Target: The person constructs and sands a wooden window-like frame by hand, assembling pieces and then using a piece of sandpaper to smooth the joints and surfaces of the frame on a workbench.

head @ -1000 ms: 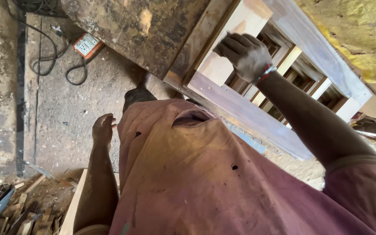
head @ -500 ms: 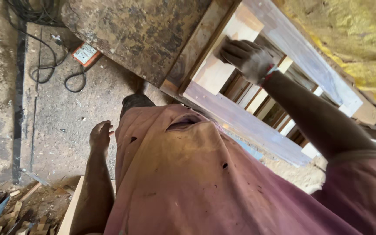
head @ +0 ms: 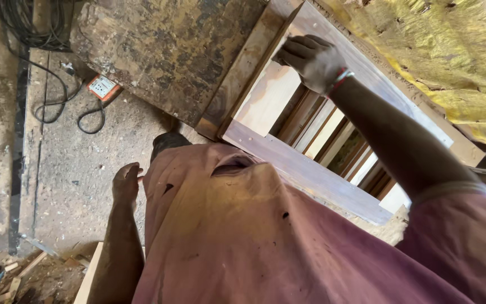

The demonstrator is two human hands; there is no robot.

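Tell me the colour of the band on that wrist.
Red and white wristband, seen in the head view.

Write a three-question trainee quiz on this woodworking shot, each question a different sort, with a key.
1. True or false: the right hand rests on the wooden frame.
2. Where does the left hand hang? A) on the frame B) empty at the person's side, above the concrete floor C) on the cable
3. Fill in: the black cable on the floor runs to an orange and white ______.

Key: 1 true; 2 B; 3 socket box.
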